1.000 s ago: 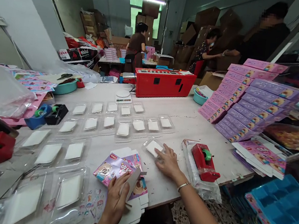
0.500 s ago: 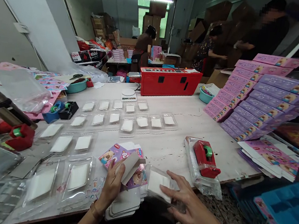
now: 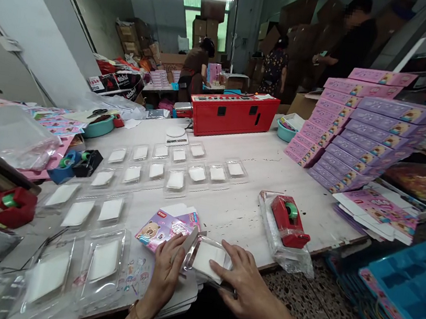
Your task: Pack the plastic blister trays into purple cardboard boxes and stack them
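My left hand (image 3: 165, 274) is closed round a flat pink and purple cartoon box (image 3: 166, 228) at the table's near edge, with its white flap lifted. My right hand (image 3: 245, 286) grips a clear plastic tray with a white pad (image 3: 205, 257) and holds it against the open end of the box. Under both lies a small pile of flat white box blanks (image 3: 181, 296).
Rows of clear trays with white pads (image 3: 174, 167) cover the white table (image 3: 268, 162). A red tape dispenser (image 3: 287, 221) lies to the right on plastic. Stacked pink and purple boxes (image 3: 359, 132) stand far right, a red machine (image 3: 233, 114) at the back. Other people work beyond.
My right hand picked a clear tray off the table, drew it toward me, then brought it left to the box opening. My left hand lifted the box's flap.
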Demonstrator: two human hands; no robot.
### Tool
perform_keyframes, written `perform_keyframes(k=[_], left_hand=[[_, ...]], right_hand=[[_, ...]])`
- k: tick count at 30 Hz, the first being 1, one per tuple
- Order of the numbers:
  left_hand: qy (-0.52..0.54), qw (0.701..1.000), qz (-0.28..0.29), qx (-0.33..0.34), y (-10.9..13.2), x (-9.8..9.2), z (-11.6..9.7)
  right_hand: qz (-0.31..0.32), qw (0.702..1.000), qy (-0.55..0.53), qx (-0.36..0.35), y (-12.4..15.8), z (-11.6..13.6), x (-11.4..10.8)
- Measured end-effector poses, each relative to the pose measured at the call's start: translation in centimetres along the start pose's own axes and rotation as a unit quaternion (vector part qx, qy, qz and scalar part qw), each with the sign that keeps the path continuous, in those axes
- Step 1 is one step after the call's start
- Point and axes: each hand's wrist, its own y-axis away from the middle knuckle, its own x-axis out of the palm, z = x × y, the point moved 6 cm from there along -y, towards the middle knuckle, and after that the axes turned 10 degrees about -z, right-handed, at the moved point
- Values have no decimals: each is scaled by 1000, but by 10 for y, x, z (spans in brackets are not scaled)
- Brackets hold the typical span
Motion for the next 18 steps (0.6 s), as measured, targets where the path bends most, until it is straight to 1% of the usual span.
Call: perform_keyframes(k=[3, 8, 10, 15, 18], left_hand=[[-31, 999, 4, 18, 4, 8, -2], [-51, 998, 22, 41, 1, 9, -7], [-53, 997, 25, 51, -1, 9, -8], [-64, 996, -19, 65, -5, 10, -6], [-72, 995, -7, 76, 0, 14, -5]], right_hand=[[-12, 1000, 24, 4, 1, 4, 7], [-29, 998, 53, 1, -1, 1, 6], [-20, 998, 58, -6, -2, 2, 6], [8, 999, 42, -15, -8, 9, 12], [14, 999, 27, -12, -16, 8, 15]])
